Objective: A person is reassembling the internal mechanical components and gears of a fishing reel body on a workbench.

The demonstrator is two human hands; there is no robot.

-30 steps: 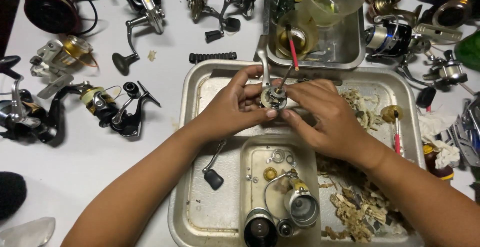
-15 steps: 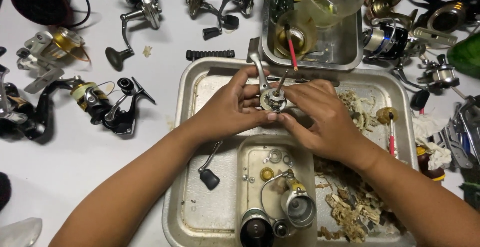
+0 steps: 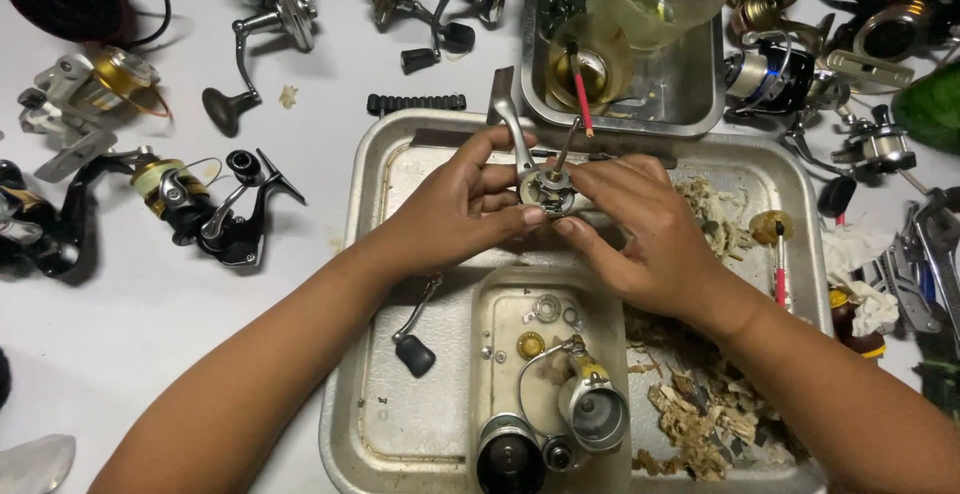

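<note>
Both my hands meet over the large metal tray [image 3: 372,254]. My left hand [image 3: 455,209] grips a small silver fishing reel body [image 3: 545,190] from the left, with its metal stem pointing up. My right hand [image 3: 650,234] holds the same reel body from the right, fingertips on its round face. A thin tool shaft sticks up from the reel between the hands. Below the hands, a smaller tray [image 3: 487,374] holds a spool [image 3: 597,412], a black spool [image 3: 508,459], a bail wire and small washers. A crank handle with a black knob [image 3: 413,346] lies beside it.
Several fishing reels [image 3: 200,204] lie on the white table at left and top. A steel pan [image 3: 690,94] behind holds a glass jar and a red-handled brush. Paper scraps fill the tray's right side. More reels, rags and tools crowd the right edge.
The view has shifted slightly. Both hands stay on the reel body with only small finger adjustments.
</note>
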